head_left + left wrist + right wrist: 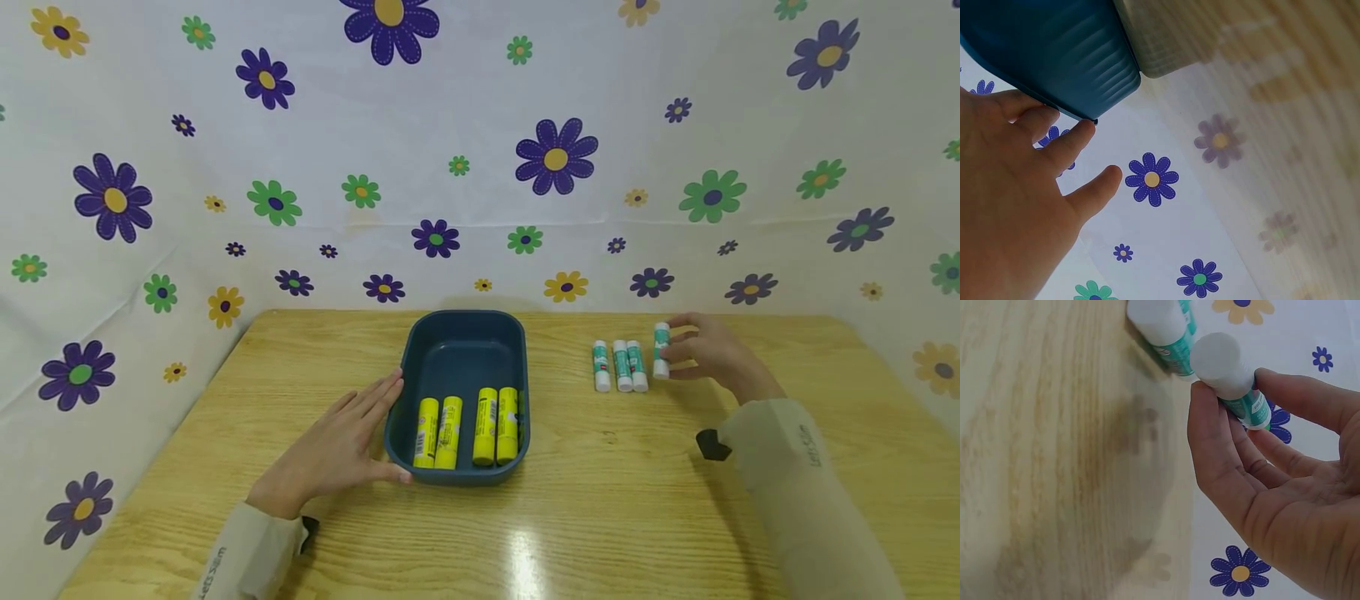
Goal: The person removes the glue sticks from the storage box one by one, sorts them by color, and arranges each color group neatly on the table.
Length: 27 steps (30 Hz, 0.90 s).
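Note:
A dark blue tray [457, 479] with rounded corners stands on the table, yellow glue sticks [485, 427] lying in two pairs at its near end. My left hand [337, 450] is at the tray's left side, fingers extended, fingertips touching the rim in the left wrist view. Over on the right, my right hand [708, 354] pinches a white-and-teal glue stick [1217, 362] between thumb and fingers. Just left of it stand three more white-and-teal glue sticks [601, 367], two of them side by side and one slightly apart.
Light wood forms the tabletop [600, 517], which meets a white flower-printed cloth [465, 108] behind and at both sides. Between the tray and the white-and-teal glue sticks is a stretch of bare wood.

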Each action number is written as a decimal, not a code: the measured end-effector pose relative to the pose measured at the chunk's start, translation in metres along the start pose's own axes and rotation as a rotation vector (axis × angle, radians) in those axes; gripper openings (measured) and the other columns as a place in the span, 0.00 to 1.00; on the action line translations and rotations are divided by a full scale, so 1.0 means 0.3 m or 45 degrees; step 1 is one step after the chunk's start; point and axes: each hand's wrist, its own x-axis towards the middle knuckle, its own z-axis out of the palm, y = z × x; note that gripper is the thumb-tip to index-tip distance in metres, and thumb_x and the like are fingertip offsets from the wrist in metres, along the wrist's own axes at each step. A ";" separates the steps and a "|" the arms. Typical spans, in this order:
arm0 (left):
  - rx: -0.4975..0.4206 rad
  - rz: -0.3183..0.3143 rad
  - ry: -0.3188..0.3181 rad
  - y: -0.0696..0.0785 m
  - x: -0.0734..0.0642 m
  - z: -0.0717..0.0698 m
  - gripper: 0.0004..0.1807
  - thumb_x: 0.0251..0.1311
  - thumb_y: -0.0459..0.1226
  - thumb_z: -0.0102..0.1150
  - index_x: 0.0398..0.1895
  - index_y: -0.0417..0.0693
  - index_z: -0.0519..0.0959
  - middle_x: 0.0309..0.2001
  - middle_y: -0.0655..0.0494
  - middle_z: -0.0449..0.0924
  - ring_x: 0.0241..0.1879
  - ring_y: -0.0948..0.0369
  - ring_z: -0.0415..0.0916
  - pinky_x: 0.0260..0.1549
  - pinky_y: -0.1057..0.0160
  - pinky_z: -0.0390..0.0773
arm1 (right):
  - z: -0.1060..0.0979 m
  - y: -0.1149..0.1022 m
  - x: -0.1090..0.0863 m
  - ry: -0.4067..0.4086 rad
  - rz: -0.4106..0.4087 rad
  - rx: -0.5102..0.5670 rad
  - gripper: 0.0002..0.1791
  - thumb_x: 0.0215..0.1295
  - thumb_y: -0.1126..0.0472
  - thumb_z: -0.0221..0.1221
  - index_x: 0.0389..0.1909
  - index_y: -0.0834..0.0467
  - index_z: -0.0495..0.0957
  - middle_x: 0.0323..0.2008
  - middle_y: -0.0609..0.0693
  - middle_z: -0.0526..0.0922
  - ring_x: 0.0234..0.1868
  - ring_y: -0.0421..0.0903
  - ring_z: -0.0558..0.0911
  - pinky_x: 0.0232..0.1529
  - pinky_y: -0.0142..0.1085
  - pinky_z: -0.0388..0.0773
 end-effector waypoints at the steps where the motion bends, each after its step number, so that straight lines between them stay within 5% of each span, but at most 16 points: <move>1: -0.004 0.002 0.000 0.000 0.001 -0.001 0.67 0.49 0.71 0.65 0.78 0.34 0.54 0.79 0.43 0.51 0.74 0.41 0.56 0.66 0.32 0.60 | -0.001 0.003 0.003 -0.001 0.006 0.002 0.39 0.73 0.70 0.55 0.76 0.73 0.44 0.67 0.76 0.59 0.53 0.58 0.77 0.54 0.49 0.81; 7: -0.020 0.007 0.003 -0.001 0.002 -0.004 0.68 0.49 0.75 0.58 0.78 0.33 0.54 0.79 0.42 0.51 0.74 0.41 0.56 0.66 0.32 0.60 | -0.002 0.018 0.022 -0.019 0.035 -0.008 0.39 0.72 0.71 0.55 0.74 0.75 0.44 0.65 0.77 0.61 0.49 0.54 0.79 0.53 0.50 0.82; 15: -0.005 0.003 0.001 0.001 0.001 0.001 0.66 0.48 0.70 0.67 0.78 0.33 0.55 0.79 0.42 0.51 0.75 0.42 0.56 0.66 0.33 0.61 | 0.013 0.017 0.026 -0.040 0.090 -0.063 0.37 0.70 0.71 0.56 0.73 0.76 0.47 0.59 0.73 0.67 0.46 0.54 0.79 0.52 0.50 0.83; 27: -0.001 -0.006 -0.009 -0.003 0.003 0.005 0.67 0.48 0.70 0.67 0.78 0.33 0.54 0.80 0.42 0.50 0.75 0.42 0.55 0.67 0.33 0.60 | 0.033 0.011 0.034 -0.021 0.107 -0.177 0.37 0.70 0.68 0.58 0.72 0.76 0.52 0.60 0.75 0.67 0.49 0.58 0.78 0.51 0.49 0.83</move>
